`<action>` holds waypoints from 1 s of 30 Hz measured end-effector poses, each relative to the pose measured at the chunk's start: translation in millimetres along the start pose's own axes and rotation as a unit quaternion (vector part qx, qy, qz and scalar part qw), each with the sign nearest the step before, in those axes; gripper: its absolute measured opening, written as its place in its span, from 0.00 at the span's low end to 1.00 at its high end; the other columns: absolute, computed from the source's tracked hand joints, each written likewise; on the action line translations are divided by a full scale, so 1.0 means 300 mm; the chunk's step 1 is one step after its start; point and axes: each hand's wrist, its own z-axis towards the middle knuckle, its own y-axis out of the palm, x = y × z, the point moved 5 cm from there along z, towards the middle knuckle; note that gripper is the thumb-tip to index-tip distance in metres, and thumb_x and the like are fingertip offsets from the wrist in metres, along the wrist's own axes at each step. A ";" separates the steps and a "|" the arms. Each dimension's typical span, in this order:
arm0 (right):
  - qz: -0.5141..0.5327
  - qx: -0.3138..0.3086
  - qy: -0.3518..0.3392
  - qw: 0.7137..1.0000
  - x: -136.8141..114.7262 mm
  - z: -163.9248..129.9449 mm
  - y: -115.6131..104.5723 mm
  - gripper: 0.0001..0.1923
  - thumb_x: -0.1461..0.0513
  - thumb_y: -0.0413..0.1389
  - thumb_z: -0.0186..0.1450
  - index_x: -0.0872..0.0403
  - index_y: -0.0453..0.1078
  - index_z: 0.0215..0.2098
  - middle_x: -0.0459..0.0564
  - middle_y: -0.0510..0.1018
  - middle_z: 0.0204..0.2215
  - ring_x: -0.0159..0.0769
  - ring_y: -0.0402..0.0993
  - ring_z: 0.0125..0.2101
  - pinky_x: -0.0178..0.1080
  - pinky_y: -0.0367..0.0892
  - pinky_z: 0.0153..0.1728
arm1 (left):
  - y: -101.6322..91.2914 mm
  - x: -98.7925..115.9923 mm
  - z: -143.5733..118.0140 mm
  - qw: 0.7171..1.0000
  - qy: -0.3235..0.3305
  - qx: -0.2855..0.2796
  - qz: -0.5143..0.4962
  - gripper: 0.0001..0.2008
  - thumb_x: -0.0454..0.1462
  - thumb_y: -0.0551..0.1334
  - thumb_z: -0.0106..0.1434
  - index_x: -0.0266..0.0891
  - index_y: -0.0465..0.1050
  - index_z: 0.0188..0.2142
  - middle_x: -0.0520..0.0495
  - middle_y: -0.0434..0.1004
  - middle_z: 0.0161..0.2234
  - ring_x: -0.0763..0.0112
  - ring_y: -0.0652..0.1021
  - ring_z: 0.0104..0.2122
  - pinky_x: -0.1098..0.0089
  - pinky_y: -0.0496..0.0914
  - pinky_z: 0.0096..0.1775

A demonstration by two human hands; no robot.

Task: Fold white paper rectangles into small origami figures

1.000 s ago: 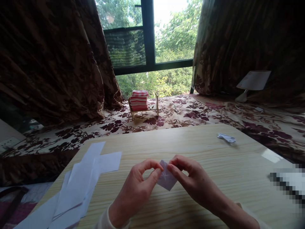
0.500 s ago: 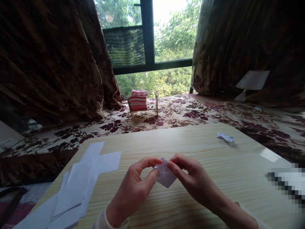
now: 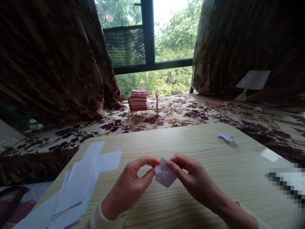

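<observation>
Daylight pours in through the window (image 3: 152, 47) straight ahead, and its upper panes blow out to white. The curtains (image 3: 52, 60) on both sides sink into deep shadow, their pattern barely readable. A soft sheen sits on the wooden table (image 3: 190, 143) at its right side. Wide-angle bending curves the frame's edges. A pixelated patch (image 3: 288, 184) masks the right edge. Focus is sharp mid-frame.

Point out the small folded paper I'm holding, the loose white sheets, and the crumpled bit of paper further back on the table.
folded paper (image 3: 165, 176), head view, on its creased middle.
white sheets (image 3: 81, 181), head view, on the top sheet.
crumpled paper (image 3: 225, 137), head view, on its middle.
</observation>
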 end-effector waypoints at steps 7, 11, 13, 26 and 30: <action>-0.011 -0.002 -0.014 1.000 -0.002 -0.001 0.008 0.17 0.54 0.50 0.67 0.55 0.69 0.26 0.45 0.69 0.22 0.31 0.65 0.24 0.34 0.61 0.26 | 0.024 0.002 0.004 0.998 0.019 -0.012 -0.055 0.05 0.34 0.62 0.61 0.39 0.78 0.33 0.46 0.80 0.37 0.65 0.78 0.39 0.69 0.70 0.43; -0.011 -0.003 -0.012 1.000 0.003 0.000 0.012 0.17 0.53 0.51 0.67 0.55 0.69 0.26 0.45 0.70 0.22 0.32 0.65 0.25 0.34 0.61 0.27 | 0.032 -0.008 0.003 0.997 0.030 -0.022 -0.074 0.07 0.35 0.61 0.63 0.40 0.80 0.35 0.45 0.75 0.39 0.65 0.76 0.41 0.69 0.70 0.43; -0.011 -0.002 -0.011 1.000 0.004 0.000 0.012 0.17 0.53 0.50 0.67 0.55 0.69 0.26 0.45 0.70 0.22 0.32 0.65 0.25 0.34 0.61 0.27 | 0.032 -0.012 0.000 0.996 0.035 -0.029 -0.071 0.09 0.35 0.59 0.65 0.41 0.80 0.37 0.45 0.72 0.39 0.66 0.74 0.41 0.70 0.69 0.43; -0.009 0.001 -0.015 1.000 -0.002 0.002 0.008 0.17 0.53 0.50 0.67 0.54 0.69 0.26 0.45 0.70 0.22 0.32 0.65 0.24 0.34 0.61 0.26 | 0.019 -0.035 -0.001 0.999 -0.012 0.016 -0.029 0.02 0.34 0.62 0.61 0.39 0.74 0.33 0.50 0.77 0.32 0.68 0.76 0.35 0.71 0.68 0.40; -0.011 0.004 -0.017 1.000 0.001 0.002 0.007 0.17 0.53 0.51 0.67 0.54 0.69 0.26 0.45 0.70 0.22 0.32 0.65 0.24 0.34 0.61 0.26 | 0.019 -0.024 0.004 0.998 0.023 0.007 -0.051 0.05 0.35 0.62 0.62 0.39 0.78 0.34 0.46 0.76 0.36 0.66 0.76 0.38 0.70 0.69 0.41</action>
